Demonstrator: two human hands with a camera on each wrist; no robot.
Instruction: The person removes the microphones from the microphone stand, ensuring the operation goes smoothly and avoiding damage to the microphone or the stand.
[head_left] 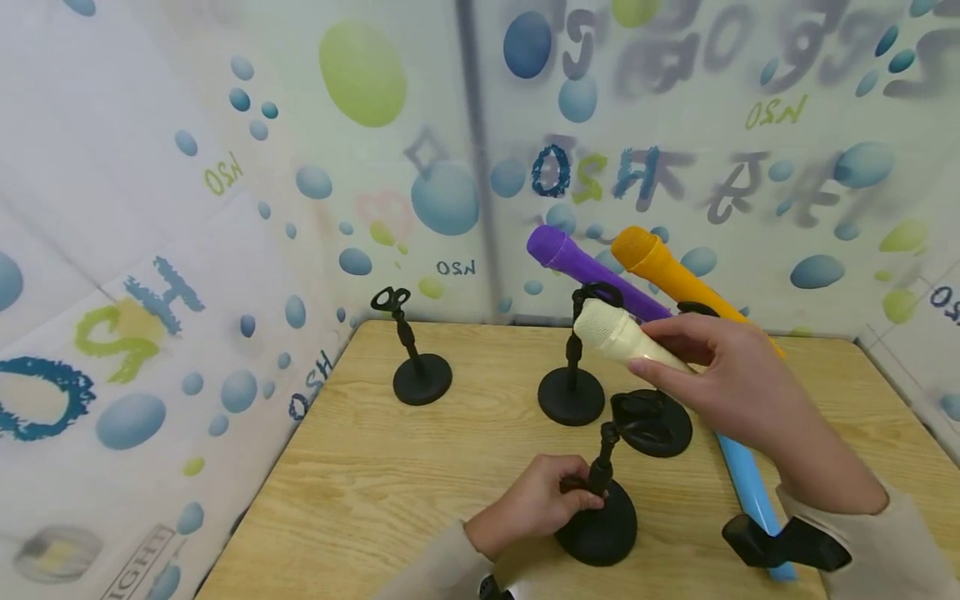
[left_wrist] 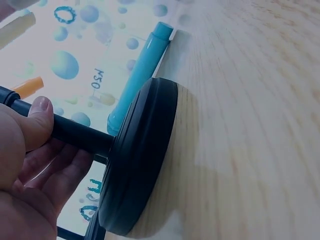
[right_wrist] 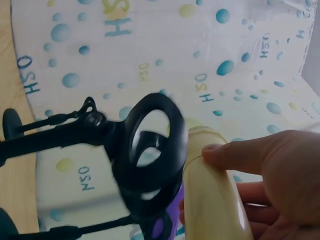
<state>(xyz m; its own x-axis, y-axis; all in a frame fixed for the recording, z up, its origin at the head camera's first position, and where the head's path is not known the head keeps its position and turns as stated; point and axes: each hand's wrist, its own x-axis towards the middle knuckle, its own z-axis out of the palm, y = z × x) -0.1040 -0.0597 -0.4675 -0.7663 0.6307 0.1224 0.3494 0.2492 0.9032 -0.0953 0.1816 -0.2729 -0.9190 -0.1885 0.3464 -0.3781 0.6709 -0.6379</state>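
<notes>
In the head view my right hand (head_left: 750,392) grips a cream microphone (head_left: 615,332) by its body, its mesh head pointing up and left. My left hand (head_left: 536,502) pinches the pole of the nearest black microphone stand (head_left: 609,537), whose round base touches the table. That stand's two-ring clip (right_wrist: 177,125) is right beside the cream microphone in the right wrist view, with nothing in it. From the left wrist, the thumb and fingers (left_wrist: 40,117) go round the pole just above the base (left_wrist: 142,160).
A purple microphone (head_left: 570,254) and an orange microphone (head_left: 667,267) slant upward at the back, apparently on black stands. A blue microphone (head_left: 750,483) lies on the wooden table (head_left: 360,475) at right. Another black stand (head_left: 422,379) is at back left, near the patterned wall (head_left: 420,100).
</notes>
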